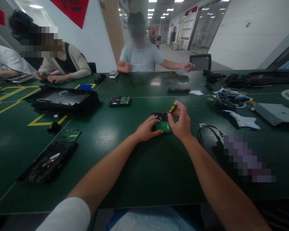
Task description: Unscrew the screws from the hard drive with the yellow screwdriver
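A hard drive (164, 126) with a green circuit board and a black upper part lies on the green table in front of me. My left hand (149, 128) grips its left side, thumb at the near edge and fingers at the far edge. My right hand (181, 122) is closed round a yellow and black screwdriver (172, 107), held tilted over the drive's right side. The screwdriver's tip is too small to make out. Beyond, to the left, another hard drive (120, 101) shows its green board.
At left lie a black tray (65, 98), a loose green board (71, 135) and a black drive casing (49, 162). On the right are a cable (208, 126), a glove (243, 121) and a metal box (274, 114). Several people sit across and to the left.
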The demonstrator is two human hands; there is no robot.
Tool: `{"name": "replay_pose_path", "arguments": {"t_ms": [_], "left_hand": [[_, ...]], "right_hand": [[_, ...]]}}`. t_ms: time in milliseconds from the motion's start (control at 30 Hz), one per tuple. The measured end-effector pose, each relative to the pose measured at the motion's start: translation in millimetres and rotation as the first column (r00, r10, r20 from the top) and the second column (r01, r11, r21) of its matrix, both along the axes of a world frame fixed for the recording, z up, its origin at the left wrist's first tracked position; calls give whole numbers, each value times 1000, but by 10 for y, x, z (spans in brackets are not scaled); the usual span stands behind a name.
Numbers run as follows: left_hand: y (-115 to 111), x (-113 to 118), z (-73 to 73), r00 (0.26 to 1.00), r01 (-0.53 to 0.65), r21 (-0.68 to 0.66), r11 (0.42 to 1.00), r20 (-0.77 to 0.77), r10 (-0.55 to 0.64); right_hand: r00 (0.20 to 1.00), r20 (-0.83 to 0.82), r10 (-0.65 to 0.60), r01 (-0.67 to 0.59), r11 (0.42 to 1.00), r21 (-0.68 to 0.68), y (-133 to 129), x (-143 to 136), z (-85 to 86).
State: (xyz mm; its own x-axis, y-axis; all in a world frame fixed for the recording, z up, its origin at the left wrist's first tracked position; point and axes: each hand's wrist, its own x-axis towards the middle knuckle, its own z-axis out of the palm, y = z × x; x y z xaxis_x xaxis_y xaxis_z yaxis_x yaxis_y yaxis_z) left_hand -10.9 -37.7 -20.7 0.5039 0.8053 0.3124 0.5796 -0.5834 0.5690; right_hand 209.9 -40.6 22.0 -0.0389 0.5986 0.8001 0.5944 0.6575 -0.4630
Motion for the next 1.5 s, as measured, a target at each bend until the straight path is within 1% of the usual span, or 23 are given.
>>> {"name": "replay_pose_path", "arguments": {"t_ms": [233, 367, 533, 633, 767, 900, 1167, 1367, 1500], "left_hand": [[-7, 5, 5, 1000, 5, 14, 1000, 17, -5], [-9, 9, 3, 1000, 1, 8, 1000, 21, -1], [-7, 4, 6, 1000, 12, 14, 1000, 25, -12], [-5, 5, 6, 1000, 7, 11, 1000, 24, -8], [3, 6, 2, 1000, 2, -3, 1000, 16, -2], [2, 4, 8, 1000, 7, -6, 1000, 5, -7], [-18, 14, 25, 1000, -1, -7, 1000, 14, 1], [-6, 7, 12, 1000, 2, -8, 1000, 5, -2], [-7, 10, 11, 1000, -4, -4, 1000, 1, 4]], "right_hand": [[999, 38, -1, 1, 1000, 5, -1, 5, 5], [1000, 11, 7, -7, 1000, -3, 3, 2, 1], [999, 36, -13, 13, 1000, 10, 2, 6, 2], [1000, 26, 1, -2, 1000, 18, -1, 2, 3], [1000, 4, 11, -11, 1000, -9, 4, 1, -4], [1000, 25, -13, 13, 1000, -14, 3, 6, 0], [1000, 15, -2, 2, 1000, -17, 2, 0, 0], [999, 46, 4, -4, 1000, -1, 0, 8, 10], [1000, 23, -2, 2, 1000, -11, 2, 6, -3]]}}
